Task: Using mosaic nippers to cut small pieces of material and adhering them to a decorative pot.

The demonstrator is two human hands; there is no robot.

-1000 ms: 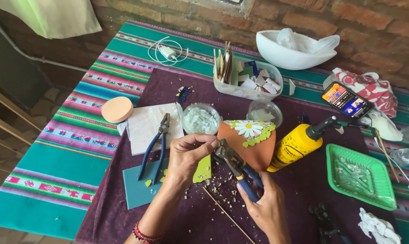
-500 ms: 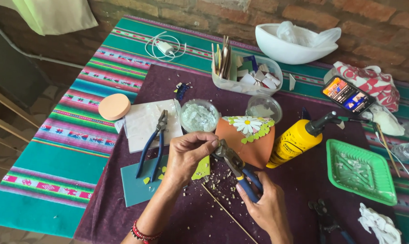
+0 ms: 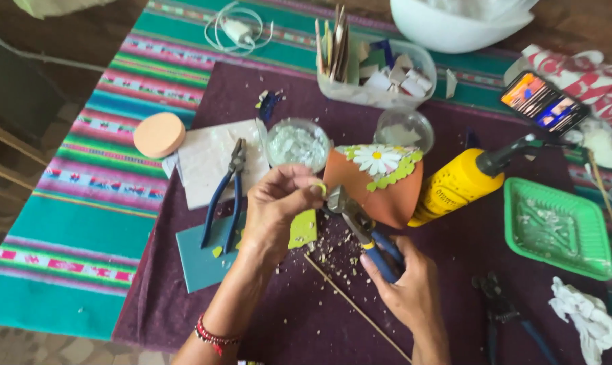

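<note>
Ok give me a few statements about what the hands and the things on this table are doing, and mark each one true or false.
1. The right hand grips blue-handled nippers. True.
2. The left hand pinches a small yellow-green piece at the nippers' jaws. True.
3. The terracotta pot carries a red rose. False: it carries a white daisy with green leaves.
4. The yellow glue bottle stands upright. False: it lies on its side beside the pot.
5. A second pair of blue pliers lies left of the hands, untouched. True.
6. The green tray sits at the left table edge. False: it sits on the right.
</note>
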